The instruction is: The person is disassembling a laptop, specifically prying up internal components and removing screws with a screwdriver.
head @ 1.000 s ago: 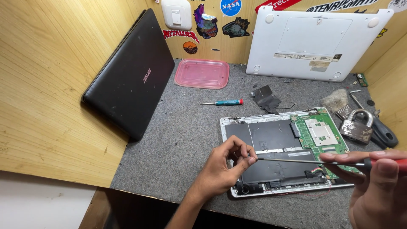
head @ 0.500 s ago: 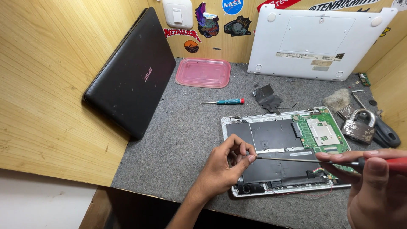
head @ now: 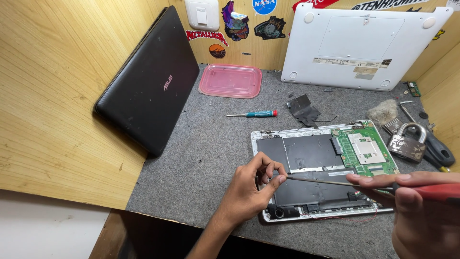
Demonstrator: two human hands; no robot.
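An opened laptop (head: 311, 153) lies on the grey mat, showing its black battery and green circuit board (head: 364, 149). My right hand (head: 417, 211) grips a long screwdriver (head: 330, 182) with a red handle, index finger laid along the shaft. The shaft runs left to the laptop's left side. My left hand (head: 251, 187) pinches the screwdriver's tip between thumb and fingers over the battery's left edge.
A closed black laptop (head: 148, 81) leans on the left wooden wall. A white laptop bottom cover (head: 359, 43) leans at the back. A pink tray (head: 231, 80), a small teal screwdriver (head: 253, 114), a black scrap (head: 304, 109) and a padlock (head: 407, 144) lie around.
The view has shifted slightly. Both hands stay at the screwdriver over the laptop, with the left fingers still at its tip.
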